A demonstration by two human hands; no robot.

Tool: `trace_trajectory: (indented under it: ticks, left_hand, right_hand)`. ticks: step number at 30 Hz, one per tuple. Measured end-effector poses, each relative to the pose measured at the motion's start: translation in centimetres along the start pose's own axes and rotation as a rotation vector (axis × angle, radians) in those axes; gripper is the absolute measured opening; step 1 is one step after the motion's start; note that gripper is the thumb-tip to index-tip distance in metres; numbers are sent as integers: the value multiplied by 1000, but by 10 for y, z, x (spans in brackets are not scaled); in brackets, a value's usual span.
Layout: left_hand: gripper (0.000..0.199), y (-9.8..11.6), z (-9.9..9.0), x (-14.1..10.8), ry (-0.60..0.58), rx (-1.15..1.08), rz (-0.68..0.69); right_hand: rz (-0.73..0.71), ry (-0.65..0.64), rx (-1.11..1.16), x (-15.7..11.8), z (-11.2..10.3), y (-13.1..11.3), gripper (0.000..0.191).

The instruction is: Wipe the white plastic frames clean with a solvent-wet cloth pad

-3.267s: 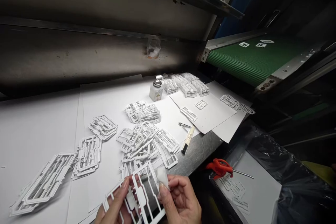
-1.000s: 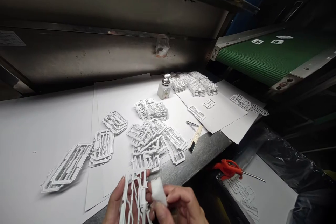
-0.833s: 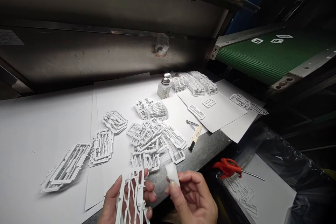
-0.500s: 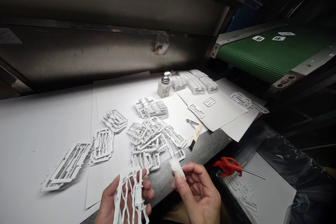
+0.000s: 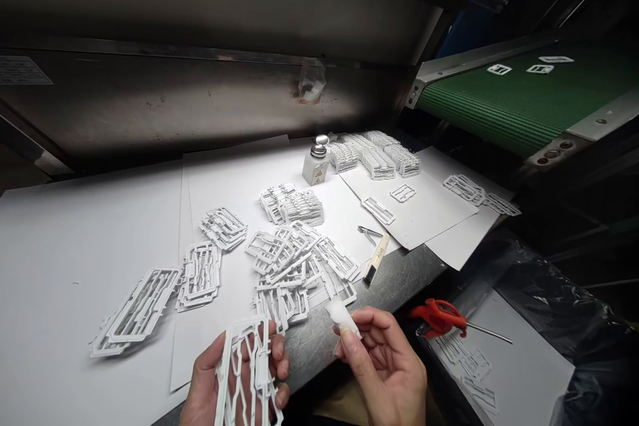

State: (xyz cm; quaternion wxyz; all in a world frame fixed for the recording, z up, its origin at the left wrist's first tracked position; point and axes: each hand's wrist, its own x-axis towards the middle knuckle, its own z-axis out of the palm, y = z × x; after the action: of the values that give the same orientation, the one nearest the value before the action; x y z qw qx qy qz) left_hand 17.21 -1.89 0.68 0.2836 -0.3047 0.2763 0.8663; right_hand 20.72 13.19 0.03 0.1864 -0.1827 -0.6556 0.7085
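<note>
My left hand point(image 5: 204, 373) is closed round a white slotted plastic frame point(image 5: 263, 366), held at the bottom of the view with its fingers curled at the right edge. To its right, my right hand point(image 5: 387, 366) pinches a small white pad point(image 5: 343, 317) between thumb and fingers. Pad and frame are apart. Just beyond my hands lies a loose heap of similar white frames point(image 5: 287, 259), and behind it a tighter stack point(image 5: 302, 208). Smaller piles of frames point(image 5: 144, 304) lie to the left on white sheets.
A white bottle with a metal cap point(image 5: 315, 163) stands behind, beside neat rows of frames point(image 5: 372, 156). Nippers point(image 5: 369, 234) and a cream-handled tool point(image 5: 378, 258) lie near the table edge. A red air gun point(image 5: 439, 317) is at right, below a green conveyor point(image 5: 499, 103).
The view has shifted slightly, so the table's contents appear a little further right. Both hands keep their hold, and the pad remains apart from the frame.
</note>
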Motion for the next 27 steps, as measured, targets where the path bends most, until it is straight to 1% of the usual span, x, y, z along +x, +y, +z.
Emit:
trace_trajectory:
  ticks: [4,10,17,21,27]
  left_hand:
    - [38,-2,-4,3,-79,-34,3]
    - [39,-4,-5,1,-109,-37,3]
    - [40,-2,0,-4,-75,-6,24]
    - [38,-4,3,-7,-34,0,66]
    - [37,-7,2,-10,52,-10,117]
  right_hand:
    - [1,-9,-1,0,0,1,22]
    - [-8,-6,9,-1,2,-1,20]
    - [-27,-30,-26,-2,0,0,21]
    - [-34,-53,-47,-3,-2,-1,19]
    - [-49,-83,-66,-8,-2,-4,14]
